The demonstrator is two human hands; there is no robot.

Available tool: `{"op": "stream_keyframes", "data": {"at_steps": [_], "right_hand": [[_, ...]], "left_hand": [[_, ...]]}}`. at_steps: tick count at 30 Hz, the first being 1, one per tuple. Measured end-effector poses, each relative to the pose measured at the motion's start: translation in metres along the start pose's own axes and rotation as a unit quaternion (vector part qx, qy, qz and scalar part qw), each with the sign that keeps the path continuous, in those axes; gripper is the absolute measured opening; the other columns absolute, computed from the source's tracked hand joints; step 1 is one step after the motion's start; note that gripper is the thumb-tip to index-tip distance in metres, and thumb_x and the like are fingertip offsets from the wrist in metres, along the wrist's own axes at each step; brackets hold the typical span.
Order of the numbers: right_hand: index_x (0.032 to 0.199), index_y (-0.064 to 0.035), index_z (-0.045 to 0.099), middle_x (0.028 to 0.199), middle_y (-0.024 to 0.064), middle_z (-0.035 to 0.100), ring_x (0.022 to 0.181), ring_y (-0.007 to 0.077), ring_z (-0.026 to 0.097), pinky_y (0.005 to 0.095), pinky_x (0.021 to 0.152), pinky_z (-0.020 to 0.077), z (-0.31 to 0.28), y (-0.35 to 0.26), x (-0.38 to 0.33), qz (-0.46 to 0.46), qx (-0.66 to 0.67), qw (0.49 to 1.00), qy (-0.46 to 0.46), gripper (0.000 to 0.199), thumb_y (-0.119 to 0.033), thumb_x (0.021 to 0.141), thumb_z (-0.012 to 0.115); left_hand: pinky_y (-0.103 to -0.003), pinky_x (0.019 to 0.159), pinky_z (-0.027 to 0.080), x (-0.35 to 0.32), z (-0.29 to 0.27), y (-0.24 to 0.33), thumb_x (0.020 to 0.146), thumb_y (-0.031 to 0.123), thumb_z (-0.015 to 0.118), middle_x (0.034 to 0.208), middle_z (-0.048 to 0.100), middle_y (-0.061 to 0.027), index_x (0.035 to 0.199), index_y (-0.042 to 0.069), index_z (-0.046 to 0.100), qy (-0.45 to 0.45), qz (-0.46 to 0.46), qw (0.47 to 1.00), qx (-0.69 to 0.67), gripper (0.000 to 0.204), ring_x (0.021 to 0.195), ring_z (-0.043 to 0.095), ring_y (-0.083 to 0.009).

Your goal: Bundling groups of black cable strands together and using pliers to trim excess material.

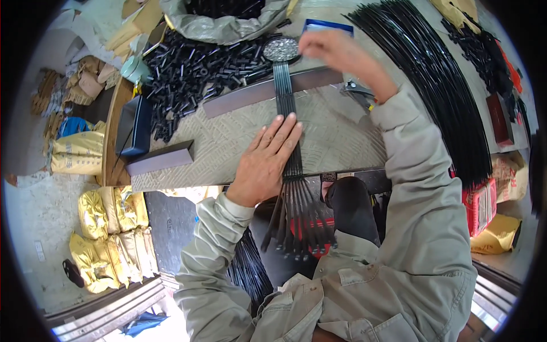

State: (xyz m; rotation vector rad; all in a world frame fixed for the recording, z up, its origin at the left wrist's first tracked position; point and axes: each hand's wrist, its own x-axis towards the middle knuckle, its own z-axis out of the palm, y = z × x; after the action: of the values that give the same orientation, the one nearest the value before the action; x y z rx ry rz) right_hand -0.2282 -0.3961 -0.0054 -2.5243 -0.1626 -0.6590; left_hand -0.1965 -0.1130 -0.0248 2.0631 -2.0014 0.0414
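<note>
My left hand lies flat, fingers stretched out, on a row of thin black rods. The rods run side by side over a long grey metal bar on the table, and their near ends fan out past the table edge above my lap. At their far ends stands a round dish of small shiny metal pieces. My right hand is raised at the dish's right side. Its fingers are bent together and slightly blurred; whatever they hold is too small to make out.
Short black tubes are heaped at the far left, below an open grey sack. A large bundle of long black rods covers the right side. Pliers lie near my right wrist. A dark blue bin and a short bar stand left.
</note>
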Motion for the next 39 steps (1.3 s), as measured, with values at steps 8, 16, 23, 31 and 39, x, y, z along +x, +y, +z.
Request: {"op": "stream_keyframes", "data": {"at_steps": [8, 16, 23, 31, 39], "right_hand": [[0.088, -0.0152, 0.064, 0.076, 0.0071, 0.058, 0.073, 0.0285, 0.057, 0.0372, 0.064, 0.0437, 0.015, -0.011, -0.022, 0.138, -0.133, 0.981, 0.004, 0.013, -0.011, 0.078, 0.057], [0.092, -0.0207, 0.067, 0.078, 0.0099, 0.061, 0.076, 0.0300, 0.060, 0.0398, 0.065, 0.0464, 0.013, -0.013, -0.023, 0.160, -0.147, 0.976, 0.011, 0.024, -0.009, 0.075, 0.055], [0.088, -0.0196, 0.067, 0.078, 0.0063, 0.056, 0.075, 0.0271, 0.058, 0.0395, 0.062, 0.0422, 0.018, -0.013, -0.018, 0.155, -0.158, 0.975, -0.019, 0.016, -0.012, 0.079, 0.056], [0.086, -0.0178, 0.067, 0.075, 0.0102, 0.063, 0.072, 0.0297, 0.062, 0.0401, 0.058, 0.0456, 0.020, -0.007, -0.014, 0.047, -0.164, 0.983, 0.067, 0.028, -0.002, 0.068, 0.053], [0.085, -0.0154, 0.063, 0.077, 0.0055, 0.058, 0.075, 0.0274, 0.059, 0.0398, 0.060, 0.0425, 0.024, -0.011, -0.013, 0.100, -0.164, 0.981, 0.001, 0.012, -0.014, 0.081, 0.053]], "left_hand": [[-0.040, 0.101, 0.031, 0.004, 0.006, -0.003, 0.078, 0.007, 0.044, 0.138, 0.032, -0.0144, 0.132, 0.002, 0.034, -0.005, 0.015, 1.000, -0.004, 0.055, 0.127, 0.032, -0.0309], [-0.038, 0.100, 0.033, 0.006, 0.006, 0.000, 0.077, 0.002, 0.042, 0.136, 0.035, -0.0167, 0.129, -0.001, 0.037, -0.006, 0.007, 1.000, 0.009, 0.053, 0.126, 0.033, -0.0330], [-0.040, 0.099, 0.034, 0.008, 0.011, -0.001, 0.076, 0.001, 0.042, 0.135, 0.036, -0.0163, 0.129, -0.001, 0.038, 0.004, -0.003, 1.000, -0.001, 0.054, 0.126, 0.033, -0.0329], [-0.045, 0.101, 0.029, 0.011, -0.003, 0.007, 0.079, 0.035, 0.054, 0.136, 0.036, -0.0137, 0.130, 0.003, 0.038, -0.042, 0.007, 0.998, 0.054, 0.062, 0.127, 0.032, -0.0333], [-0.044, 0.102, 0.027, 0.007, 0.004, 0.005, 0.073, 0.053, 0.056, 0.136, 0.034, -0.0181, 0.131, -0.001, 0.034, -0.015, 0.013, 0.999, 0.027, 0.082, 0.127, 0.029, -0.0356]]}}
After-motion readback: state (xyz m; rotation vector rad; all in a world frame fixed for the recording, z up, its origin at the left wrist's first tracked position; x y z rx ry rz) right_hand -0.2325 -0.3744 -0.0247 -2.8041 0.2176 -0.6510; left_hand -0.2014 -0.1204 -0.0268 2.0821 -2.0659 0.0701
